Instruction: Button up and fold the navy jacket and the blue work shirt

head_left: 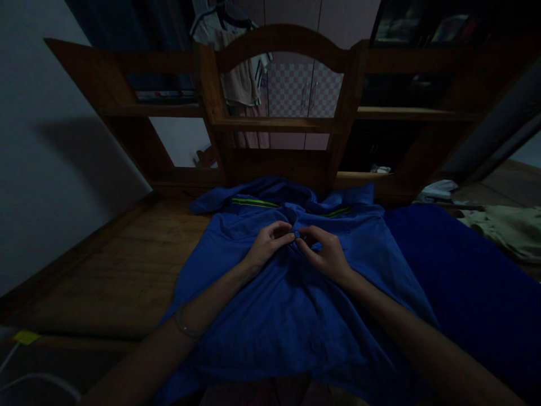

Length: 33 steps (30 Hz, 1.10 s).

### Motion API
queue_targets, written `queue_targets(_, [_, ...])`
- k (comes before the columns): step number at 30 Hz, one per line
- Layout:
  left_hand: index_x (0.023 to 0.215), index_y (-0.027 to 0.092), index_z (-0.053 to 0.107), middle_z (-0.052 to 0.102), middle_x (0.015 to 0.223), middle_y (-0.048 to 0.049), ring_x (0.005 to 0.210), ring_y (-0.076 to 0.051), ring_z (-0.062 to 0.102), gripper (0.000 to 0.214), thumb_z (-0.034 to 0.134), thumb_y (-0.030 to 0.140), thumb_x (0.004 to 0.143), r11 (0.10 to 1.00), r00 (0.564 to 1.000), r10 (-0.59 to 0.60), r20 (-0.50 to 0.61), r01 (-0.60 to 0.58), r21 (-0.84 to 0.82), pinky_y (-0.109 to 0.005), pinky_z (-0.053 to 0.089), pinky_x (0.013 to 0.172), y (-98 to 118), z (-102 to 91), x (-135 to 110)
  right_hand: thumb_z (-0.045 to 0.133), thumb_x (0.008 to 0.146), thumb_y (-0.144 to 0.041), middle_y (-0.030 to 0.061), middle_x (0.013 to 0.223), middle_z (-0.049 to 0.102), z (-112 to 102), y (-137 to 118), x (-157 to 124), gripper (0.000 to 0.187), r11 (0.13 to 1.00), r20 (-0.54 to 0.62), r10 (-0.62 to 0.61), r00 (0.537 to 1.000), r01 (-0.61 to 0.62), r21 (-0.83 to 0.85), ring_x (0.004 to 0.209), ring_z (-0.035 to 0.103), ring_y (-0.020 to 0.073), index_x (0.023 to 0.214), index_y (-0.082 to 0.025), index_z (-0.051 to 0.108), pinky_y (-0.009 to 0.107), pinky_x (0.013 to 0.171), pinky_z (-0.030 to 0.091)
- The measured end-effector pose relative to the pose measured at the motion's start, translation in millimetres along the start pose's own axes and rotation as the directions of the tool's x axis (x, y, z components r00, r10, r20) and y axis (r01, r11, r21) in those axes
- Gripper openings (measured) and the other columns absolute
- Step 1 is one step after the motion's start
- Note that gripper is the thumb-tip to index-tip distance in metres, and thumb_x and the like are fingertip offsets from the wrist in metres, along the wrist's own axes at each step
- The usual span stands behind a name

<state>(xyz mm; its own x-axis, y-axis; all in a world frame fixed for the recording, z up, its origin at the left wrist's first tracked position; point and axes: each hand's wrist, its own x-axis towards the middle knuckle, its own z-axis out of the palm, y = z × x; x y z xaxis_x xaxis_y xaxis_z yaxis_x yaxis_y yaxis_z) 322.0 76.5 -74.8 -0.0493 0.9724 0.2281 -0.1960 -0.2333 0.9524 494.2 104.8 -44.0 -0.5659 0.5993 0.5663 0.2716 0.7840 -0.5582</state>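
Note:
A blue jacket [270,299] with lime-green stripes across its chest lies spread out, its collar end toward the wooden headboard. At the middle of its front, my left hand [273,239] pinches the cloth between thumb and fingers. My right hand [323,248] pinches the same spot from the other side, the fingertips almost meeting. A small bunched bit of blue cloth shows between them; whether a button is in it I cannot make out. Lower on the front, a round button-like shape shows faintly. A thin bracelet circles my left forearm.
The wooden headboard [270,125] with open shelves stands behind the jacket. Bare wooden boards [114,265] lie left, beside a pale wall. A dark blue cloth [460,282] covers the right side, with a pale crumpled cloth [507,228] beyond. Clothes [240,73] hang behind the headboard.

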Motion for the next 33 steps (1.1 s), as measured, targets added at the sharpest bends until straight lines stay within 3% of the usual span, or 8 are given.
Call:
queue_targets(12, [0.090, 0.016, 0.062, 0.059, 0.081, 0.0007, 0.077, -0.012, 0.055, 0.029, 0.072, 0.033, 0.068, 0.996, 0.997, 0.011, -0.076, -0.004, 0.090, -0.023, 0.042, 0.074, -3.6, -0.5, 1.9, 0.043, 0.093, -0.034, 0.0049, 0.082, 0.061, 7.2, 7.5, -2.7, 0.026, 0.984, 0.054, 0.015, 0.998, -0.005, -0.179, 0.069, 0.058, 0.0156, 0.104, -0.022, 0.064, 0.028, 0.066, 0.045])
queue_targets(28, [0.090, 0.017, 0.062, 0.060, 0.084, -0.0014, 0.077, -0.015, 0.057, 0.028, 0.065, 0.038, 0.073, 0.981, 0.997, -0.030, -0.073, 0.044, 0.187, -0.024, 0.044, 0.067, -7.9, -2.1, 4.9, 0.039, 0.095, -0.036, 0.0041, 0.086, 0.063, 14.2, 18.7, -2.4, 0.027, 0.970, 0.111, 0.048, 0.993, -0.019, -0.244, 0.076, 0.059, 0.0160, 0.099, -0.023, 0.063, 0.026, 0.068, 0.043])
queue_targets(31, [0.091, 0.017, 0.064, 0.060, 0.088, -0.0040, 0.081, -0.017, 0.059, 0.029, 0.057, 0.043, 0.079, 0.964, 0.998, -0.040, -0.039, 0.048, 0.262, -0.027, 0.046, 0.070, -0.5, -0.6, 2.9, 0.032, 0.097, -0.040, 0.0040, 0.086, 0.063, 9.3, 14.6, 2.1, 0.035, 0.964, 0.145, 0.072, 0.987, -0.031, -0.264, 0.079, 0.060, 0.0164, 0.094, -0.021, 0.062, 0.027, 0.071, 0.043])
queue_targets(33, [0.096, 0.019, 0.064, 0.059, 0.100, -0.0065, 0.089, -0.019, 0.059, 0.032, 0.056, 0.045, 0.079, 0.925, 1.000, -0.001, -0.014, 0.006, 0.380, -0.031, 0.047, 0.079, 6.7, -6.4, -3.0, 0.030, 0.097, -0.043, 0.0057, 0.094, 0.062, -5.0, 11.5, 6.5, 0.038, 0.939, 0.168, 0.095, 0.981, -0.032, -0.343, 0.084, 0.061, 0.0177, 0.101, -0.021, 0.060, 0.028, 0.074, 0.044])
